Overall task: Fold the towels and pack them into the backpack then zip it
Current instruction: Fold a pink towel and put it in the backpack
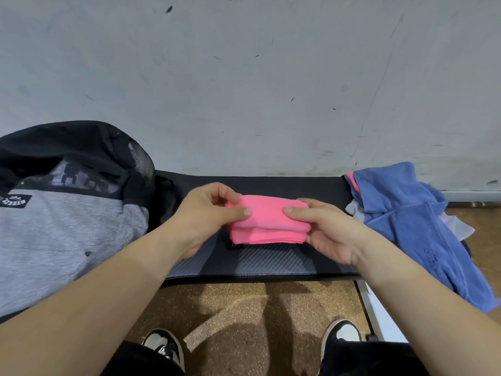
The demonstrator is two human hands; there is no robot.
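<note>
A pink towel point(267, 222), folded into a small thick bundle, is held just above the black table point(271, 263). My left hand point(208, 213) pinches its left end, thumb on top. My right hand point(320, 229) grips its right end the same way. A grey and black backpack point(67, 221) lies on the table at the left, its top flap toward the wall. A crumpled blue towel point(412, 213) lies at the table's right end and hangs over the edge, with a bit of pink and a pale cloth under it.
A scuffed grey wall point(257, 77) stands right behind the table. Below the table's front edge is brown speckled floor point(244, 308) with my two black-and-white shoes. A white rail point(376, 310) runs along the floor at the right.
</note>
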